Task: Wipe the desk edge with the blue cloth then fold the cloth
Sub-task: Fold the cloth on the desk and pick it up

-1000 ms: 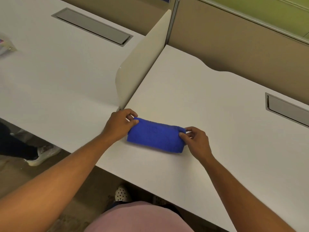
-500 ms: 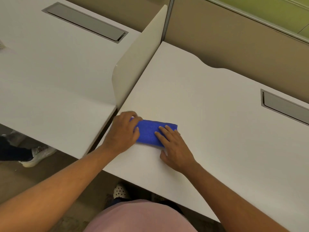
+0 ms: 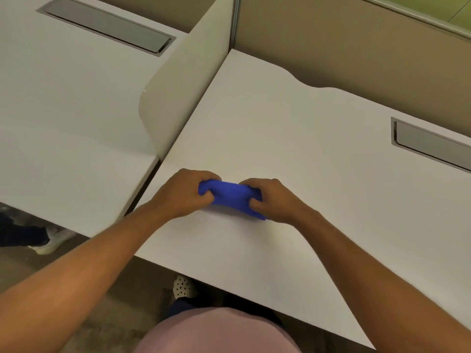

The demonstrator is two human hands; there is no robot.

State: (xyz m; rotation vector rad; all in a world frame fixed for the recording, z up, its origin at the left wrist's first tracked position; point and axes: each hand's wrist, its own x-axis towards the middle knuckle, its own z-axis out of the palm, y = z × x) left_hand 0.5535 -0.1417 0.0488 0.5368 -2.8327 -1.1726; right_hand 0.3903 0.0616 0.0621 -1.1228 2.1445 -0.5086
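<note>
- Across most of the view, a white desk (image 3: 293, 138) is being shown, with its near edge running diagonally from lower right up to a corner at the left.
- Beside it on the left, a second white desk (image 3: 63, 103) is being seen, separated from the first by an upright cream divider panel (image 3: 183, 85).
- Behind both desks, a tan partition wall (image 3: 344, 47) is being shown.
- Set into each desktop, a grey cable tray cover is being seen: one at the far left (image 3: 107, 26), one at the right edge (image 3: 430, 146).
- Near the left corner of the white desk, the blue cloth (image 3: 229, 197) is being held bunched into a small bundle between both hands, low over the surface; whether it is touching the desk cannot be told.
- The cloth's left end is being gripped by the left hand (image 3: 183, 192), its fingers curled closed around the fabric.
- The cloth's right end is being gripped by the right hand (image 3: 272, 200), closed likewise.
- Below the desk edge, a spotted white shoe (image 3: 184, 287) is being seen on the floor.
</note>
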